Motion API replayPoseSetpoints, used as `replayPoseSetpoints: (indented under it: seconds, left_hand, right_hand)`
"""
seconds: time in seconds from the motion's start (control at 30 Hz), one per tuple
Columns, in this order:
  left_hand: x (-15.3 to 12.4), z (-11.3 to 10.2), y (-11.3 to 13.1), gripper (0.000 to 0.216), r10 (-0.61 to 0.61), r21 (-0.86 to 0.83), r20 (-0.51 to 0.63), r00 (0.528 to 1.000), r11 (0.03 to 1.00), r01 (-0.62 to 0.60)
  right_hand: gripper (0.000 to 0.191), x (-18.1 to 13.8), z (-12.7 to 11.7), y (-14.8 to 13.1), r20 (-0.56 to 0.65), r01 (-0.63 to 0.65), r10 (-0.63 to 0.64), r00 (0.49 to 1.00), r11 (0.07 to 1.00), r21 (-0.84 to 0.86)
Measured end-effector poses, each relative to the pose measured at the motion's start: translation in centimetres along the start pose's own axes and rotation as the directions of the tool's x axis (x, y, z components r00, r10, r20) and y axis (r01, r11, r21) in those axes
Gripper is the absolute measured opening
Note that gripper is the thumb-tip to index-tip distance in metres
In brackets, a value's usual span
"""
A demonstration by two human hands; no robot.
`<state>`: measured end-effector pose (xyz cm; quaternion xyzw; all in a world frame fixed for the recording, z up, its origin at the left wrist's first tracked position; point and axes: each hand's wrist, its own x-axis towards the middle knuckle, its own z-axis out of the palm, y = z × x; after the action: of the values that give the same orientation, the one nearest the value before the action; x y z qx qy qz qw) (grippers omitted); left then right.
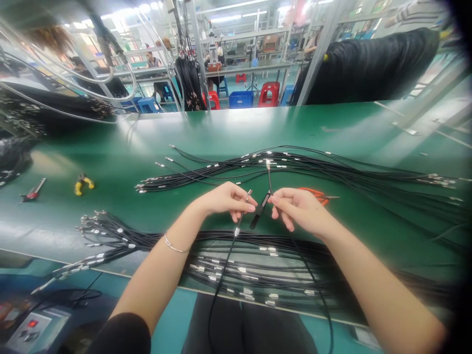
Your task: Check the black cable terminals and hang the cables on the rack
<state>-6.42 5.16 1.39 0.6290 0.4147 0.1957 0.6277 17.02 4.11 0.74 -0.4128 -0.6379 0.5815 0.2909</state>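
On the green bench (110,157), above a bundle of black cables (140,241), the left hand (228,201) pinches one cable (237,231), tip upward. The right hand (298,209) pinches a short black sleeve (259,212), which slants down-left, just beside that tip.

Two hands — left hand (224,199) and right hand (295,209) — hold two single cables (225,260), beside two loose cable bundles, the far bundle (313,169) and the near bundle (258,275), one yellow pliers (84,183), one red-handled tool (33,191), one orange-handled tool (317,194), one bracelet (175,247).
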Motion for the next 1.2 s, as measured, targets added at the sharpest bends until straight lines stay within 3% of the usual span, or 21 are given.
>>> replayPoseSetpoints:
  seconds: [0.23, 0.43, 0.6, 1.2]
  left_hand:
    - [-0.2, -0.2, -0.2, 0.030, -0.103, -0.044, 0.016, 0.995, 0.994, 0.104]
    - [-0.2, 0.4, 0.6, 0.028, 0.090, -0.135, -0.181, 0.979, 0.984, -0.115]
    - [-0.1, 0.9, 0.7, 0.028, 0.141, -0.205, -0.249, 0.958, 0.959, -0.194]
    - [0.0, 1.7, 0.7, 0.027, 0.121, -0.219, -0.253, 0.960, 0.959, -0.179]
  right_hand:
    - [0.038, -0.3, 1.3, 0.1, 0.093, -0.075, 0.078, 0.993, 0.997, -0.032]
    - [0.039, -0.7, 2.1, 0.1, 0.198, -0.094, 0.093, 0.976, 0.996, -0.003]
    - [0.038, -0.8, 2.6, 0.3, 0.228, -0.099, 0.102, 0.968, 0.995, -0.025]
    - [0.038, -1.0, 2.8, 0.0, 0.244, -0.094, 0.102, 0.964, 0.995, -0.046]
